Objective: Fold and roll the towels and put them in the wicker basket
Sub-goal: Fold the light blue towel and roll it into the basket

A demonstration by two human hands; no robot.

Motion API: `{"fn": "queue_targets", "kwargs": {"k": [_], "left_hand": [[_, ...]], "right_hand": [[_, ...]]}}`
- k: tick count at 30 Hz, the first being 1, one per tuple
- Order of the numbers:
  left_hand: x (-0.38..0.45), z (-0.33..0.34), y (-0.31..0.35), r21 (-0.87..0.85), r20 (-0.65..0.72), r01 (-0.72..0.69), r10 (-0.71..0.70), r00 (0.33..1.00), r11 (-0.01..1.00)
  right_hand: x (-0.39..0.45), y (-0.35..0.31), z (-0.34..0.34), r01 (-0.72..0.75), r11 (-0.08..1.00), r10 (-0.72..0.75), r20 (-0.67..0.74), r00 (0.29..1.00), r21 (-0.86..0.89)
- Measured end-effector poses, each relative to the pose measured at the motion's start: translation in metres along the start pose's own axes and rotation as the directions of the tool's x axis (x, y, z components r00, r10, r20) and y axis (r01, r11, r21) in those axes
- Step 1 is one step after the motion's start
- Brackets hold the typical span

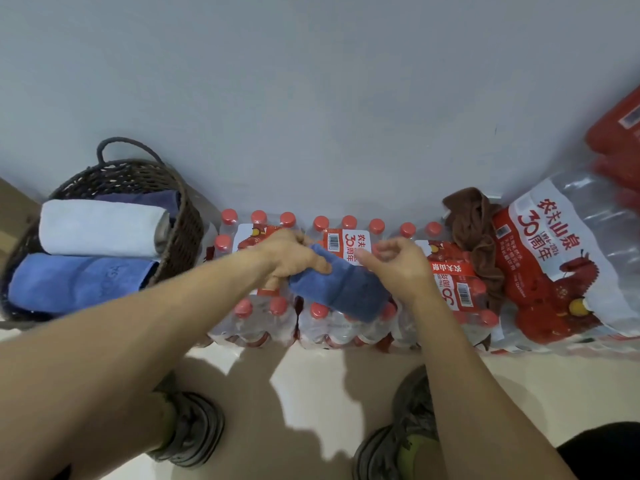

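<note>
A rolled dark blue towel [343,289] lies across the shrink-wrapped water bottle packs [263,320]. My left hand [291,258] grips its far left end. My right hand [401,265] hovers over its right side with fingers curled and apart, thumb and forefinger close to the cloth. The dark wicker basket [187,233] stands at the left against the wall. It holds a rolled white towel [100,228], a rolled light blue towel [79,282] and a dark blue one [152,199] behind. A crumpled brown towel [474,237] lies on the packs at the right.
A large plastic-wrapped pack with red and white print [554,265] sits at the right, with a red pack [620,150] above it. The grey wall is right behind the bottles. My two shoes [194,427] stand on the pale floor below.
</note>
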State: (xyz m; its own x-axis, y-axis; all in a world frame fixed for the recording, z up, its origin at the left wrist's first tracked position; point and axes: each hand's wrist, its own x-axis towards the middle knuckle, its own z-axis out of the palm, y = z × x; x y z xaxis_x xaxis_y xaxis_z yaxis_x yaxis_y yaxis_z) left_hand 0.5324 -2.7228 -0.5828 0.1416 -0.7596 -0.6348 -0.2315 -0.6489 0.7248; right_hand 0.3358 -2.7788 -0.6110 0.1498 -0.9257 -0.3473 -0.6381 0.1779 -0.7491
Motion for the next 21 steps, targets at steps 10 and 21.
{"fn": "queue_targets", "kwargs": {"k": [10,21], "left_hand": [[-0.064,-0.172,0.045,-0.007,0.156,-0.335,0.332,0.930,0.942],[-0.029,-0.310,-0.082,0.348,-0.623,-0.121,0.325,0.712,0.930]], "right_hand": [[-0.021,-0.131,0.039,0.384,0.914,-0.396,0.479,0.784,0.128],[0.024,-0.255,0.220,0.366,0.918,-0.394,0.253,0.884,0.149]]}}
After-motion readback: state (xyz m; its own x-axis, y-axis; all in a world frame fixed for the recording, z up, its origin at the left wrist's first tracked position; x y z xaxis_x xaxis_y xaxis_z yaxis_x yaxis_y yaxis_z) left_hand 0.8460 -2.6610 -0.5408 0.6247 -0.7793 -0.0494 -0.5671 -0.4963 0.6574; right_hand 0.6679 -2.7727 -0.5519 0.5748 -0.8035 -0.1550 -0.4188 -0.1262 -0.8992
